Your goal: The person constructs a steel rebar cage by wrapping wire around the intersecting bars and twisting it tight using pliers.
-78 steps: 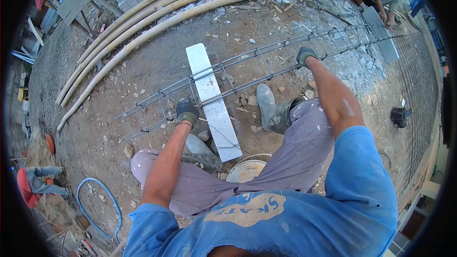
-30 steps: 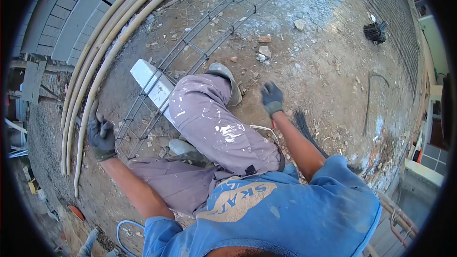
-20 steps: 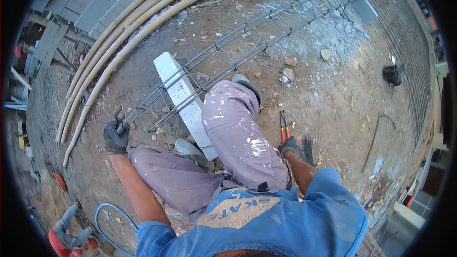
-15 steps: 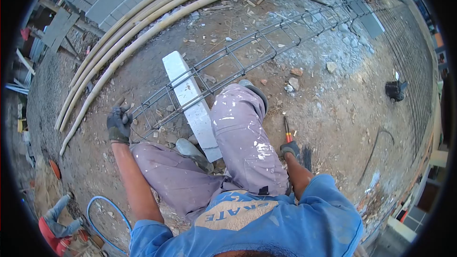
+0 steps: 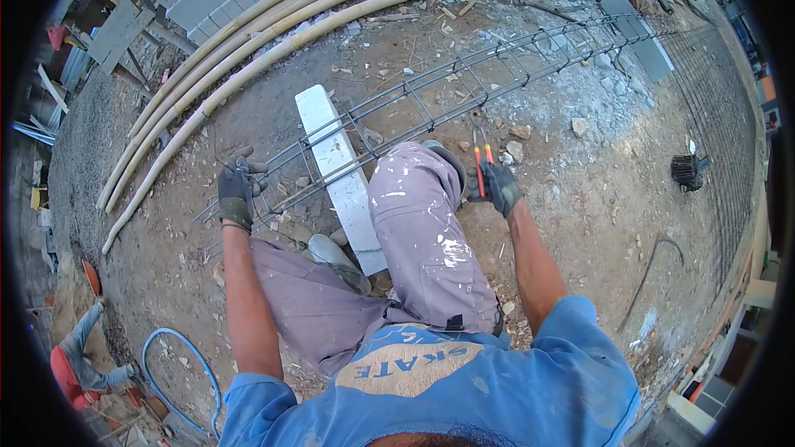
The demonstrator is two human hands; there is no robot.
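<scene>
My right hand (image 5: 497, 188), gloved, is closed round the red-and-yellow handles of pliers (image 5: 481, 153), whose jaws point away from me. Gloved too, my left hand (image 5: 240, 186) is at the near left end of the rebar cage (image 5: 431, 108), fingers bent, with a thin wire (image 5: 219, 147) rising from it. The cage lies across a white block (image 5: 338, 167) and runs to the upper right, where it crosses a grey board (image 5: 638, 33). My bent knee is beside the block.
Long bamboo poles (image 5: 273, 50) curve along the upper left. Co-workers crouch at the upper right; another person in red (image 5: 68, 368) is at the lower left. A blue hose (image 5: 147, 364), a bundle of dark wire (image 5: 687, 172), a steel mesh (image 5: 716, 116) and stones (image 5: 580, 127) lie around.
My right hand has picked up the pliers from the ground at right and moved forward beside my knee. My left hand has let go of the cage bars and now has a thin wire.
</scene>
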